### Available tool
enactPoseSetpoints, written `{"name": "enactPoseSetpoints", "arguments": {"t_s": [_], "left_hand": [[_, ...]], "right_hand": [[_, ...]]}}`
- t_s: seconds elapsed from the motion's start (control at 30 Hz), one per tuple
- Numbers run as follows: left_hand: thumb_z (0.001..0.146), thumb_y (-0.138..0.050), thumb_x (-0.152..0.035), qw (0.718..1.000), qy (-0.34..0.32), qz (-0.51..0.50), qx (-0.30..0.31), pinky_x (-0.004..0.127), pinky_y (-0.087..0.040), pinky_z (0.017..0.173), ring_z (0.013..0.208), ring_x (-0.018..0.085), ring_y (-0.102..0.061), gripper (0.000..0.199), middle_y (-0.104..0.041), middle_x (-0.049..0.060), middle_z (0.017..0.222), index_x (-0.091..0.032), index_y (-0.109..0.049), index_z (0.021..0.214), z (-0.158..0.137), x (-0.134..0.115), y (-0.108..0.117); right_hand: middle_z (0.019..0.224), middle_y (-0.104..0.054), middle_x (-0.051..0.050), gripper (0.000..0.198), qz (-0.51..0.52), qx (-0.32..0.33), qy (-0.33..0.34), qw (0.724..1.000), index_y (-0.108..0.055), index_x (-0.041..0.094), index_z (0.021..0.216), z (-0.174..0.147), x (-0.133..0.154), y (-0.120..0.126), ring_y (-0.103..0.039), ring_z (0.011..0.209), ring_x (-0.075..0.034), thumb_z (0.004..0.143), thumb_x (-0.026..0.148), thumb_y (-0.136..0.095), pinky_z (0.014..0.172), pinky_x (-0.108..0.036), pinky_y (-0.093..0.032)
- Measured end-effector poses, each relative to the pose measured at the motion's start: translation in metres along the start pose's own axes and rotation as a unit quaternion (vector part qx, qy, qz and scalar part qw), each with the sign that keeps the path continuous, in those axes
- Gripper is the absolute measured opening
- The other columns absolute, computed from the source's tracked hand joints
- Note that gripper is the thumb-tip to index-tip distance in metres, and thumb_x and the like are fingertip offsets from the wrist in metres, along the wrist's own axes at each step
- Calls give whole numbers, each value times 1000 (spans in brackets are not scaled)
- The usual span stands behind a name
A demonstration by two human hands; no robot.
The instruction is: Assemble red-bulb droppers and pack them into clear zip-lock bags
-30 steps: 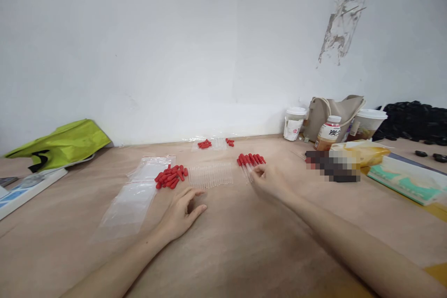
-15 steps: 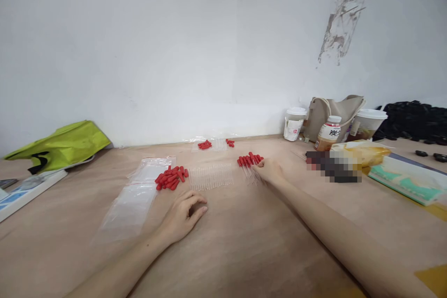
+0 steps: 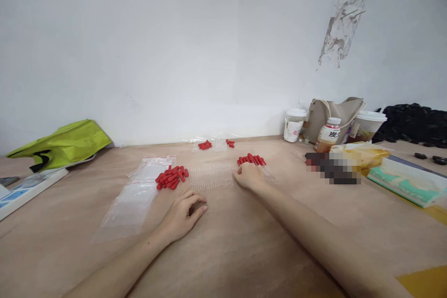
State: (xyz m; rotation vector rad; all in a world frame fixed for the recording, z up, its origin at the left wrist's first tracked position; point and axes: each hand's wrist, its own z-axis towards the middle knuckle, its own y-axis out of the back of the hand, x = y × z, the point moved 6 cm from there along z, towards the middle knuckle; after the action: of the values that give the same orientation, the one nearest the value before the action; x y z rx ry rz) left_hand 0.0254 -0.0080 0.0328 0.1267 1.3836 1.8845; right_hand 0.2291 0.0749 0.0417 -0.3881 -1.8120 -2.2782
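My left hand rests on the brown table covering, fingers loosely curled, thumb apart from them, nothing held. Just beyond it lies a heap of red rubber bulbs. A row of thin clear dropper tubes stretches to the right of that heap. At the row's right end is my right hand, fingers drawn together and pointing left; what lies between them is hidden. Several droppers with red bulbs lie side by side behind it, their tubes partly covered by the hand.
Clear zip bags lie flat at left, near a power strip and a yellow-green bag. Another bag with red bulbs sits by the wall. At right stand a lidded cup, a bottle and a tissue pack.
My right hand has moved left, from the right side of the red-bulbed droppers to the right end of the clear tube row. My left hand has stayed in place.
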Motion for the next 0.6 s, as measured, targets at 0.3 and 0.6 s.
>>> {"name": "enactPoseSetpoints", "arguments": {"t_s": [0.3, 0.6], "left_hand": [[76, -56, -31, 926, 106, 264, -248, 44, -33, 71, 85, 29, -47, 10, -56, 8, 87, -24, -62, 79, -3, 58, 60], [76, -57, -35, 915, 174, 259, -257, 47, -33, 66, 83, 31, -49, 13, -56, 8, 81, -24, -64, 74, -5, 87, 67]], "right_hand": [[91, -64, -15, 25, -29, 76, -57, 995, -63, 14, 89, 23, 7, -20, -59, 87, -27, 71, 24, -49, 77, -39, -32], [88, -65, -15, 21, -50, 91, -38, 994, -65, 14, 84, 21, 19, -21, -59, 86, -27, 69, 18, -51, 78, -40, -30]]}}
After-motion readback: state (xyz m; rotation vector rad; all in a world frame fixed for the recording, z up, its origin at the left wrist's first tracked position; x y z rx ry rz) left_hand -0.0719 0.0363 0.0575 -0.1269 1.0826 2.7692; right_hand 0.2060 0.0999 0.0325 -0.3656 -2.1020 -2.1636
